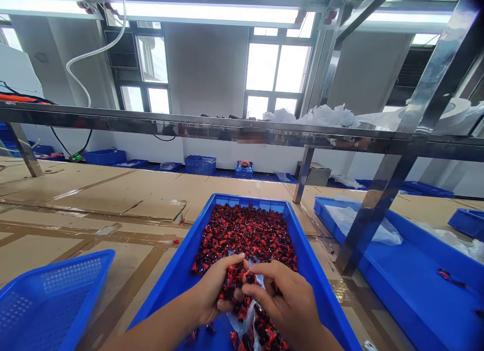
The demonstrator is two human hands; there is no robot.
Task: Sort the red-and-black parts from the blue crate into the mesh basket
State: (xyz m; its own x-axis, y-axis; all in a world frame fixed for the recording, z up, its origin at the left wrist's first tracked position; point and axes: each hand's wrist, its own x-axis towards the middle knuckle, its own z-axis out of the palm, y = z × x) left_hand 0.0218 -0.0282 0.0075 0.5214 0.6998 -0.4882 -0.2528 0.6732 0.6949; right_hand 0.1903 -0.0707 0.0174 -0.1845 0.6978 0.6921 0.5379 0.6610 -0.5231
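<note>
Over a long blue tray (321,285), my left hand (212,290) is cupped around a handful of small red-and-black parts (236,275). The thumb and index finger of my right hand (291,293) close on one of these parts at the edge of that handful. A thick layer of the same parts (245,227) fills the far half of the tray. More of them lie below my hands with a clear plastic bag (247,320), which my hands partly cover. What kind of part they are is too small to make out.
A perforated blue basket (56,300) sits at left on the cardboard-covered table (143,199). On the right, behind a metal post (374,220), a larger blue tray (401,270) holds a plastic sheet and a few parts. A metal rail (212,126) crosses ahead.
</note>
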